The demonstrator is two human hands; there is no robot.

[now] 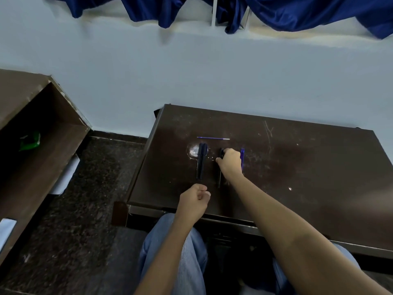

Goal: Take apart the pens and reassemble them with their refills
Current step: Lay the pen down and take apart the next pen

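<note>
On the dark brown desk (297, 167) two dark pens (201, 163) lie side by side, pointing away from me. A thin blue refill (212, 138) lies crosswise beyond them. My right hand (229, 162) rests on top of another dark pen (219, 176), fingers curled over its far end; the near end sticks out below the wrist. Just right of that hand lies a blue-purple pen part (242, 157). My left hand (194, 199) hovers near the desk's front edge, fingers curled into a loose fist, with nothing visible in it.
A pale worn patch (193, 150) marks the desk beside the two pens. A second brown desk (32, 128) with an open shelf stands at the left across a dark speckled floor. A pale blue wall lies behind, and my knees are under the desk's front edge.
</note>
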